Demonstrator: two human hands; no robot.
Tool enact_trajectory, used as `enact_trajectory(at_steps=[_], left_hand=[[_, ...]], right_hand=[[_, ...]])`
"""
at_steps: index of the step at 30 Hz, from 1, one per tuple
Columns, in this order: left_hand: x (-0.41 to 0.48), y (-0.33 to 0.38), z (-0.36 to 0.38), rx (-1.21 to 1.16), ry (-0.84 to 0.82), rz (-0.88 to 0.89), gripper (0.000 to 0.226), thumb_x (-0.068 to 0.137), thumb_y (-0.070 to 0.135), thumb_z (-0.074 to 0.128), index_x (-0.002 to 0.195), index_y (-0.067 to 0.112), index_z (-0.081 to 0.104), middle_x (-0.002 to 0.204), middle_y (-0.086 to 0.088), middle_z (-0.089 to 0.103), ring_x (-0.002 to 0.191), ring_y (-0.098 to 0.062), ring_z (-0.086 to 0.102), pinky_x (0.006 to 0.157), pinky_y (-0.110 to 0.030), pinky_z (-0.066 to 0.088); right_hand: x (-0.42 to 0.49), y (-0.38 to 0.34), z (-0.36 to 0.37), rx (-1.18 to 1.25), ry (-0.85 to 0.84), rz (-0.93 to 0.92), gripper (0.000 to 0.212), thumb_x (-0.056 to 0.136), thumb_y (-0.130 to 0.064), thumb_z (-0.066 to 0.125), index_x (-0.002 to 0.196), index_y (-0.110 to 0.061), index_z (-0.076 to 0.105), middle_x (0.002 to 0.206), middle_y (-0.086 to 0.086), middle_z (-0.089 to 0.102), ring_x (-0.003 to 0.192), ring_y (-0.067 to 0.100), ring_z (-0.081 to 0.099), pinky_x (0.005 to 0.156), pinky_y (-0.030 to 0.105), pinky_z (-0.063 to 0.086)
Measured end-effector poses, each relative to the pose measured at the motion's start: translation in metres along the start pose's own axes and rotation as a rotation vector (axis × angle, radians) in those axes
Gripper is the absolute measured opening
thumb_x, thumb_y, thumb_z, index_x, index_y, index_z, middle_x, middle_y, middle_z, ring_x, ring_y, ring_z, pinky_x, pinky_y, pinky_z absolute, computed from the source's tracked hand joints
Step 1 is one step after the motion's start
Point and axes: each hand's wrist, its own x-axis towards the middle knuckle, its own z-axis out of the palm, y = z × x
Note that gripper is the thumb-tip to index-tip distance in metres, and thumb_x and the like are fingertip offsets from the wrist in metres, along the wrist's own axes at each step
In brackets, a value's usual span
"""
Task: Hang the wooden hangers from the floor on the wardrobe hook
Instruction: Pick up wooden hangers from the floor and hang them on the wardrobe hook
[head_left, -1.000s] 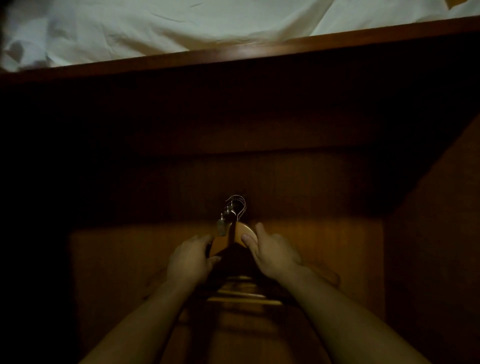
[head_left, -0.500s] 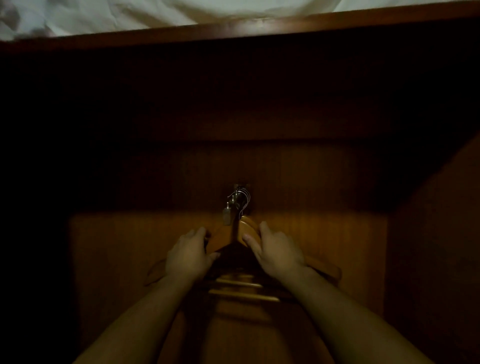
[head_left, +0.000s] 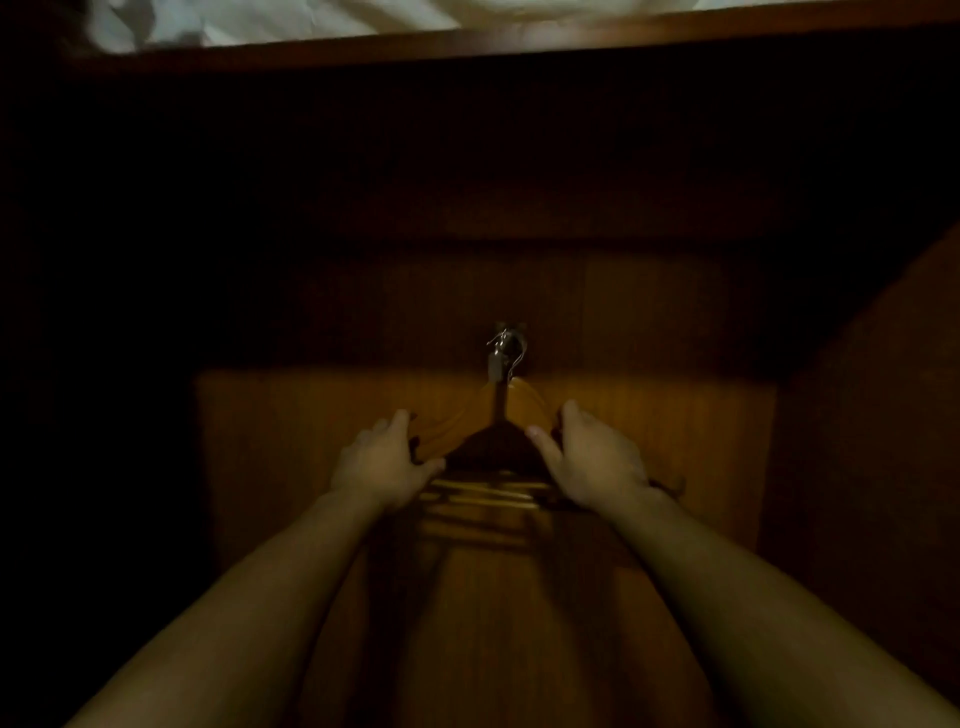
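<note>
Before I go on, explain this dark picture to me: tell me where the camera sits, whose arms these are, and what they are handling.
There is no machine here. The one picture comes from a wide-angle camera worn on a person's head, looking forward and down, so the two bare arms reaching in from the bottom are the wearer's own. They reach into a dim wooden wardrobe. The left hand and the right hand sit on either side of a bunch of wooden hangers, thumbs against their sloping shoulders. The hangers' metal hooks meet at a small fitting on the back panel, the wardrobe hook; the light is too poor to say whether they are fully seated. At the very top, beyond the wooden edge, lies pale crumpled cloth.
</note>
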Motion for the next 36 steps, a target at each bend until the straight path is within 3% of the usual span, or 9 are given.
enact_trajectory(at_steps=[4,10,19,22,28,36], left_hand=[[-0.030,-0.012,-0.020,0.017,0.010,-0.007,0.082,0.086,0.064,0.061,0.150,0.023,0.030,0.144,-0.007,0.049,0.128,-0.030,0.050,0.103,-0.046,0.046],[-0.088,-0.053,-0.042,0.127,-0.026,-0.086,0.085,0.085,0.071,0.054,0.153,0.026,0.027,0.149,-0.007,0.045,0.133,-0.030,0.046,0.105,-0.045,0.042],[-0.175,-0.117,-0.069,0.228,-0.162,-0.290,0.087,0.088,0.069,0.049,0.158,0.028,0.017,0.161,-0.006,0.030,0.146,-0.028,0.031,0.114,-0.047,0.034],[-0.201,-0.126,-0.082,0.251,-0.152,-0.390,0.084,0.089,0.063,0.051,0.157,0.029,0.017,0.159,-0.007,0.034,0.142,-0.029,0.037,0.111,-0.048,0.038],[-0.277,-0.149,-0.110,0.325,-0.063,-0.672,0.091,0.083,0.078,0.047,0.156,0.029,0.022,0.155,-0.007,0.039,0.139,-0.030,0.041,0.108,-0.050,0.040],[-0.418,-0.160,-0.144,0.359,-0.033,-1.075,0.095,0.082,0.080,0.047,0.156,0.028,0.020,0.158,-0.009,0.035,0.140,-0.033,0.039,0.110,-0.052,0.038]], right_hand=[[-0.019,-0.026,-0.005,0.004,-0.051,-0.035,0.047,0.099,-0.059,0.036,0.112,-0.016,0.047,0.095,0.000,0.055,0.082,0.019,0.053,0.063,0.033,0.041],[-0.051,-0.103,0.015,0.037,-0.267,-0.134,0.055,0.096,-0.061,0.040,0.128,-0.017,0.047,0.125,0.008,0.057,0.111,0.028,0.058,0.091,0.045,0.051],[-0.094,-0.227,0.042,0.112,-0.473,-0.498,0.065,0.095,-0.063,0.040,0.139,-0.015,0.042,0.138,0.012,0.050,0.123,0.030,0.052,0.095,0.048,0.049],[-0.105,-0.255,0.044,0.175,-0.504,-0.626,0.061,0.096,-0.061,0.041,0.139,-0.016,0.043,0.135,0.010,0.052,0.119,0.028,0.053,0.092,0.042,0.049],[-0.134,-0.294,0.053,0.259,-0.561,-0.808,0.053,0.095,-0.061,0.043,0.127,-0.020,0.050,0.123,0.007,0.056,0.107,0.024,0.057,0.086,0.040,0.049],[-0.219,-0.363,0.059,0.382,-0.742,-1.052,0.060,0.092,-0.060,0.052,0.133,-0.017,0.048,0.129,0.010,0.055,0.112,0.027,0.057,0.090,0.038,0.048]])
